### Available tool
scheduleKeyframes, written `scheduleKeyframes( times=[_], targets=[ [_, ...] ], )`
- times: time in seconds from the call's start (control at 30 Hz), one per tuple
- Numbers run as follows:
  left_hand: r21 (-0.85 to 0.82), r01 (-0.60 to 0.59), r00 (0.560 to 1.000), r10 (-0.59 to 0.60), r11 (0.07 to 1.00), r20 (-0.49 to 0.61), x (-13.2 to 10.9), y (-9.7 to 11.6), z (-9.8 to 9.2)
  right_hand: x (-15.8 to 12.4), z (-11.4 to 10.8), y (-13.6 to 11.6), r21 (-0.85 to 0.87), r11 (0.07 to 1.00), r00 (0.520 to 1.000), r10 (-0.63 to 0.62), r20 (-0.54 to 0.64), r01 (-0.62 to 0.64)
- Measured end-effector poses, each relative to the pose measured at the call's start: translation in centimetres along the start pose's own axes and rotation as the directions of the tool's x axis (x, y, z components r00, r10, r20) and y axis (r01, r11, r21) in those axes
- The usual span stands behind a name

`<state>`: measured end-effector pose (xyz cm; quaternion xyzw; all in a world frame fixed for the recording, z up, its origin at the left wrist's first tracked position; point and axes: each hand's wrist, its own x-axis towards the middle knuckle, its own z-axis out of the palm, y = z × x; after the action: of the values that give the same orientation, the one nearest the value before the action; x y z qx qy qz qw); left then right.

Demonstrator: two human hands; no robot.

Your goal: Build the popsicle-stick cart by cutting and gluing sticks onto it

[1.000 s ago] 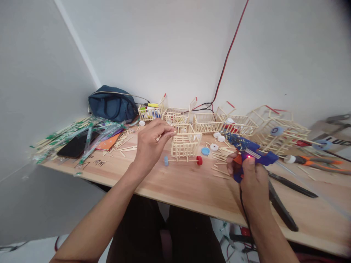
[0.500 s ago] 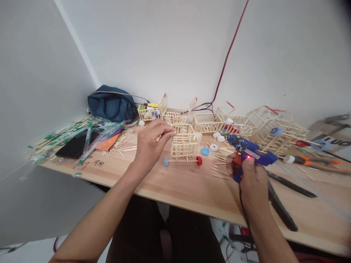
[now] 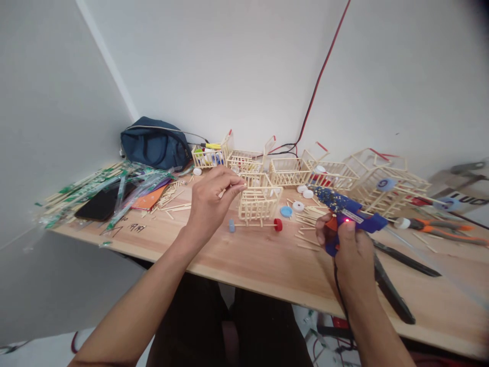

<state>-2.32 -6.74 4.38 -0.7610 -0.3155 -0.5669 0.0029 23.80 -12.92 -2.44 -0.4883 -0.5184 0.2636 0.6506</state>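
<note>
My left hand point(image 3: 214, 196) pinches thumb and forefinger together at the upper left corner of a small cart point(image 3: 260, 210) built from thin wooden sticks. The exact spot between the fingertips is too small to make out. Under the cart runs a stick axle point(image 3: 254, 225), with a light-blue cap point(image 3: 231, 225) at one end and a red cap point(image 3: 278, 225) at the other. Over on the right, my right hand point(image 3: 349, 250) is wrapped round a blue glue gun point(image 3: 338, 204) with a lit red light, its speckled nozzle end pointing left toward the cart.
Several more stick carts point(image 3: 290, 172) line the wall. Loose sticks point(image 3: 307, 224), a blue cap point(image 3: 286, 211) and white caps point(image 3: 298, 206) lie between the hands. Orange-handled pliers point(image 3: 439, 227) and a black tool point(image 3: 395, 290) lie right; a phone point(image 3: 97, 204) and blue pouch point(image 3: 155, 145) left.
Almost nothing differs. The view has shifted very slightly, while both hands keep their holds, the left at the cart's corner and the right on the glue gun.
</note>
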Motion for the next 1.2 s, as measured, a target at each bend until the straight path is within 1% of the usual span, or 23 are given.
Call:
scheduleKeyframes(
  times=[0.43,0.83,1.2],
  targets=[
    [0.006,-0.032,0.999,0.032,0.999,-0.001,0.13,-0.09,0.02,0.08,0.03,0.12,-0.017,1.000,1.000,0.007,-0.015,-0.007],
    [0.001,-0.015,1.000,0.015,1.000,0.002,0.16,-0.06,0.12,0.05,0.25,-0.29,-0.010,1.000,1.000,0.013,-0.015,-0.014],
    [-0.014,-0.009,1.000,0.009,1.000,0.001,0.22,-0.06,0.18,-0.07,0.11,0.06,-0.009,1.000,1.000,0.009,-0.011,-0.009]
  ],
)
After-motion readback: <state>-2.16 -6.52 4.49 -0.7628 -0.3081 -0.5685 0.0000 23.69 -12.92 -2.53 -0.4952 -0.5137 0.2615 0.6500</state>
